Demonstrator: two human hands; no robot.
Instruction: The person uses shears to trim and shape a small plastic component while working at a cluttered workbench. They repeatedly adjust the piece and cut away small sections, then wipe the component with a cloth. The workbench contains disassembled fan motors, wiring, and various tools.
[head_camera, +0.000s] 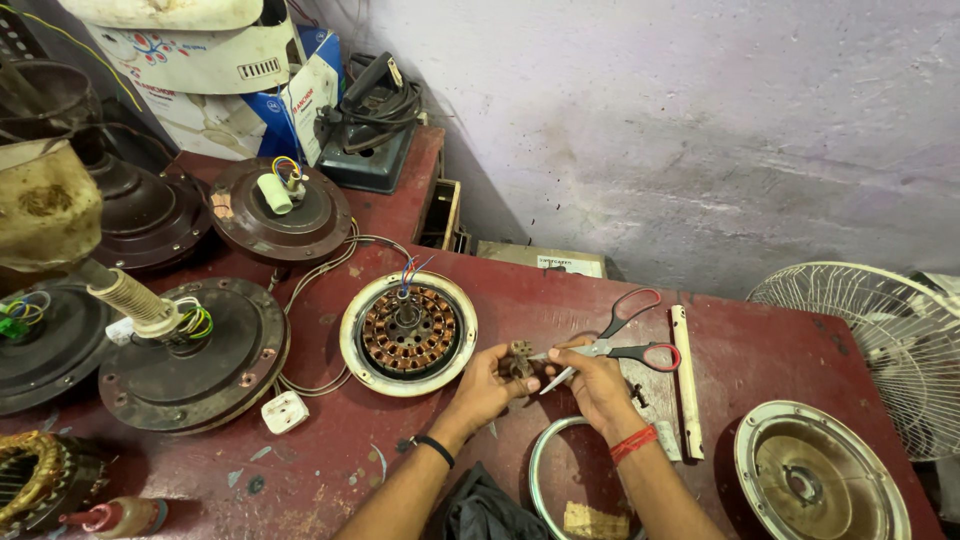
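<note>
Head view looks down on a worn red workbench (760, 350), and both hands meet just below the middle of the frame. Left hand (490, 380) is curled shut around a small brown, grimy part (519, 358), which sits pinched at the fingertips on the hand's right edge, sticking out toward the other hand; it is too small and dirty to say what it is or which way it faces. Right hand (590, 385) is closed on a thin pale tool (556, 379), held like a pen. That tool's long axis runs on a slant, from the fingers down and left, its tip ending just under the brown part, close to it; whether they touch I cannot tell.

Just above the right hand's knuckles lie red-handled scissors (625, 335), blades pointing left toward the brown part, handles toward the right and upper right. A pale flat strip (686, 380) lies upright in the frame just right of them. Left of the hands, near the centre, sits a round stator with copper windings (408, 333). Lower right holds a shiny metal cover (820, 475), and a white fan grille (880, 340) shows at the right edge. Dark motor housings (190, 355) crowd the left side.
</note>
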